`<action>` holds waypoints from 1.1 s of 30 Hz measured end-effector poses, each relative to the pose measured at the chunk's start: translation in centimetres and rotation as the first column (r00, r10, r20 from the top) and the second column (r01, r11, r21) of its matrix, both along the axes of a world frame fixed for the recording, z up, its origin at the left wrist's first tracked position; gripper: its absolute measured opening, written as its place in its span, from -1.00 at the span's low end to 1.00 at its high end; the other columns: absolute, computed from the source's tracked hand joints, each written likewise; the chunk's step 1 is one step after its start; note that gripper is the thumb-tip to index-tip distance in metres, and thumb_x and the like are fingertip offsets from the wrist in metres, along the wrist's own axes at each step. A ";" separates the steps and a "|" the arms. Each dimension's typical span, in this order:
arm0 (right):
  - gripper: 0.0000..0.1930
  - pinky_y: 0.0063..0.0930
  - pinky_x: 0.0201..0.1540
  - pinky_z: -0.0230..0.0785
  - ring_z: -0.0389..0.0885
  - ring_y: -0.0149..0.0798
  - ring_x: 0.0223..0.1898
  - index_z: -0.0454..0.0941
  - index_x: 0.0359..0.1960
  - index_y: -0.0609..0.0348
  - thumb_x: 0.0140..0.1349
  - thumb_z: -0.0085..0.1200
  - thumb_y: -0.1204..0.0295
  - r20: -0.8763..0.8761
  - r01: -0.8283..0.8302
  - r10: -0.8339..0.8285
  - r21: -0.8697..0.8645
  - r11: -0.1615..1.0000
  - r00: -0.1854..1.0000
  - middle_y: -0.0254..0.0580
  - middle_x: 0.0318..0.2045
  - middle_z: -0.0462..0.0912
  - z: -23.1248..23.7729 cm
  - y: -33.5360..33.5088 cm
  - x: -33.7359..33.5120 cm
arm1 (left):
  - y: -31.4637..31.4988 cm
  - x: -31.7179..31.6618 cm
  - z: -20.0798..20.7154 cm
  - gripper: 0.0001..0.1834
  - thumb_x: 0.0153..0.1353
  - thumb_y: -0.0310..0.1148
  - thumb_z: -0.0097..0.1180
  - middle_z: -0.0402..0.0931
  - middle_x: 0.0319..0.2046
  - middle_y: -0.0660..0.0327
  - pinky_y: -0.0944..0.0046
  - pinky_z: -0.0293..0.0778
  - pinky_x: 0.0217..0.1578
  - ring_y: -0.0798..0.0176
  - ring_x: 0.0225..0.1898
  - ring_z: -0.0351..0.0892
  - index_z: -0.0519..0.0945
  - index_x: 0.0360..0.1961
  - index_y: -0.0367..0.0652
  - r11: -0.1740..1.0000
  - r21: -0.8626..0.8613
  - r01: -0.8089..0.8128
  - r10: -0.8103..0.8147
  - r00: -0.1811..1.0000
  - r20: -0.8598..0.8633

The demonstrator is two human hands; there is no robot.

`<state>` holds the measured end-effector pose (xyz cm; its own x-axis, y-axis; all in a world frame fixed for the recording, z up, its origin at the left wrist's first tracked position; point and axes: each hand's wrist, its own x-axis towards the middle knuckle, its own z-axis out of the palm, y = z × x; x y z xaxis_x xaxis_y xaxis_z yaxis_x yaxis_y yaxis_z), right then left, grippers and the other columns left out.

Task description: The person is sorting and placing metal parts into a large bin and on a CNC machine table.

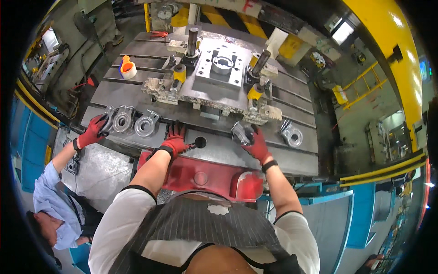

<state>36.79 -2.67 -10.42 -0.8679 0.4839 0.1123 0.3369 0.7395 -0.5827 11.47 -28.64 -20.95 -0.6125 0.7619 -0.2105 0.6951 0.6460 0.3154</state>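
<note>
My left hand [175, 139], in a red and black glove, lies flat with its fingers spread on the front of the slotted steel press bed [292, 157]. To its right is a round hole [200, 142] in the bed. In its grip my right hand [258, 145], gloved the same way, has a ring-shaped metal part [239, 133] with a lug, tilted up off its flat side. Farther right sits another metal ring [291, 135] of like shape. Beyond my hands, a ring-shaped part [223, 65] rests in the die block [221, 68].
A co-worker's gloved hand [92, 130] at the left touches a metal ring, beside two more rings [145, 125]. Guide posts [192, 42] and yellow cylinders [179, 73] flank the die. An orange and white tape roll [128, 68] stands back left. Red machine casting [200, 176] fronts me.
</note>
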 end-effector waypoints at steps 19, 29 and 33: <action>-0.36 0.11 0.20 -0.01 0.15 0.16 0.22 0.36 0.04 0.07 -0.02 0.14 -0.04 -0.038 0.213 -0.218 0.416 0.884 0.975 0.03 0.15 0.29 7.5 2.6 -30.5 | -0.7 -0.2 0.5 0.23 -0.25 0.29 0.18 -0.58 0.33 -0.16 -0.32 -0.51 0.22 -0.42 0.30 -0.67 -0.17 0.36 0.03 0.998 -0.065 -0.001 0.008 0.995 0.101; -0.23 0.13 0.22 -0.07 0.01 0.23 0.27 0.09 0.28 -0.08 0.03 0.09 0.03 -0.003 0.253 -0.283 0.455 0.854 0.959 0.12 0.23 0.14 5.5 3.1 -31.2 | -0.3 0.5 2.4 0.21 -0.22 0.28 0.17 -0.46 0.33 -0.19 -0.30 -0.33 0.24 -0.39 0.32 -0.52 -0.18 0.36 0.04 0.999 -0.038 -0.021 0.027 0.988 0.154; -0.31 0.09 0.22 -0.03 0.05 0.23 0.26 0.19 0.24 -0.11 0.04 0.10 0.09 0.057 0.163 -0.234 0.565 0.809 0.970 0.09 0.21 0.20 5.6 4.3 -30.0 | 0.0 0.4 2.3 0.21 -0.22 0.31 0.15 -0.47 0.33 -0.18 -0.28 -0.37 0.25 -0.38 0.32 -0.53 -0.17 0.36 0.01 1.000 -0.025 0.008 -0.004 0.989 0.148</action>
<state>6.84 1.61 -4.78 -0.7836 0.5344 0.3168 0.5510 0.8334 -0.0429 11.87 -28.67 -18.69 -0.5688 0.7586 -0.3179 0.6455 0.6512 0.3990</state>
